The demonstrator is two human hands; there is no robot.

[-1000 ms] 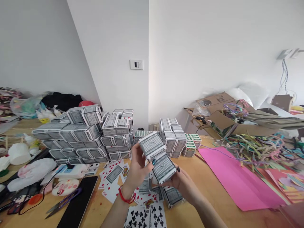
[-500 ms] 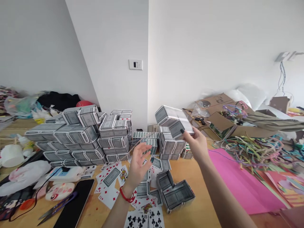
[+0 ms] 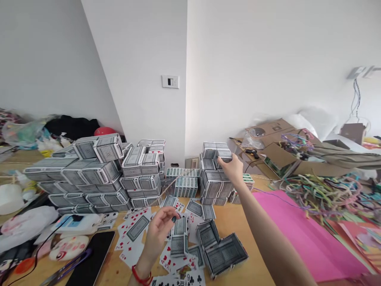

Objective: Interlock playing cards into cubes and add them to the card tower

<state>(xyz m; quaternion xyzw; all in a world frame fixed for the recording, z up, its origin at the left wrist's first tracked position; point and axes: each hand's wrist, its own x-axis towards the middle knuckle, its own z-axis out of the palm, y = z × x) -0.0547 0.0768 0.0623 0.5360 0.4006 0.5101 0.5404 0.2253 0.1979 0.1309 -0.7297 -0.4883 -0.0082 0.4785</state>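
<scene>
My right hand reaches to the right-hand stack, closed on a block made of playing cards at its top; some fingers are hidden behind the block. Below it, the stack of card blocks stands on the wooden table. My left hand, wearing a red bracelet, hovers over loose cards with loosely curled fingers and no visible object in them. Just right of it lies a small folded-card piece. An L-shaped open card tray rests nearer me, between my forearms.
Tall card-block stacks fill the left, with a second column beside them. Loose cards, a black phone and purple scissors lie in front. Pink paper and a tangle of pipe cleaners occupy the right.
My right hand has carried the card block from the air down onto the right stack. My left hand has dropped lower and nearer me, its fingers more curled.
</scene>
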